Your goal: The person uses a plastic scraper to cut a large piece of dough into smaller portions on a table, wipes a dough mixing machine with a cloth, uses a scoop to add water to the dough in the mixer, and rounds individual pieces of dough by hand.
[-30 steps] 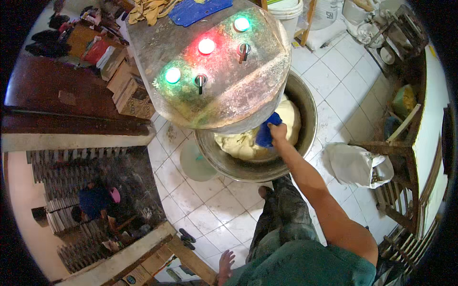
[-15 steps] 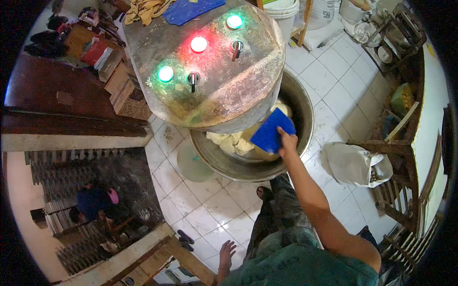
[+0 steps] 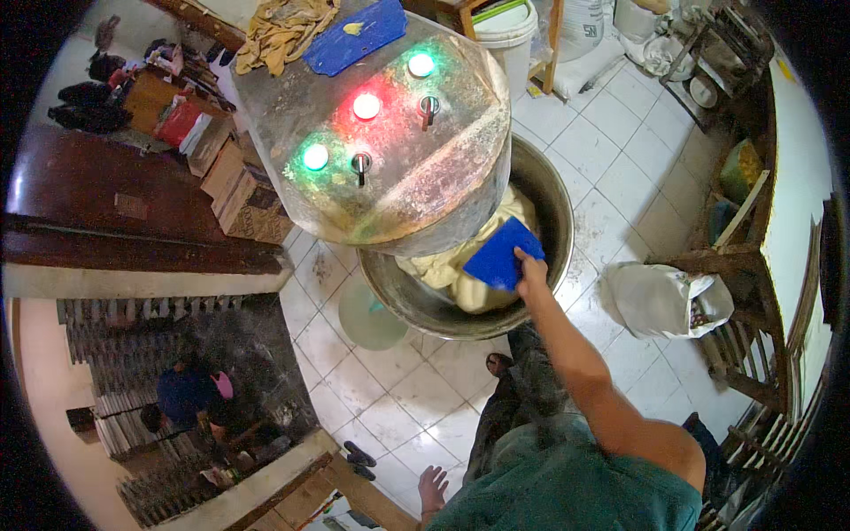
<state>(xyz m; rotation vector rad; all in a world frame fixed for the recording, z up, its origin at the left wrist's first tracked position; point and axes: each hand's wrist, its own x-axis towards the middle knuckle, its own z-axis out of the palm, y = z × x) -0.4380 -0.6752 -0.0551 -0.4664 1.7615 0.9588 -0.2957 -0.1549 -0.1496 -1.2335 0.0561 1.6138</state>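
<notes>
My right hand (image 3: 531,273) grips a flat blue dough scraper (image 3: 503,254) by its edge, fingers underneath and thumb on top. The scraper is over a large metal mixing bowl (image 3: 560,232), in front of pale dough (image 3: 482,294) that lies in lumps and folds. Part of the dough and bowl is hidden under the worn metal head of a mixer (image 3: 416,190), which carries lit green and red lamps and two switches. My left hand (image 3: 433,486) hangs low by my side, fingers spread, holding nothing.
Another blue sheet (image 3: 356,35) and a yellowish cloth (image 3: 283,34) lie on the mixer. A translucent bucket (image 3: 372,317) stands left of the bowl, a white sack (image 3: 660,301) to the right. Beyond the lower-left ledge, a person (image 3: 183,394) is near dark racks.
The scraper has shifted slightly down in the view, staying over the bowl. More dough shows behind and below it. The whole view has shifted a little; my left hand stays low and open.
</notes>
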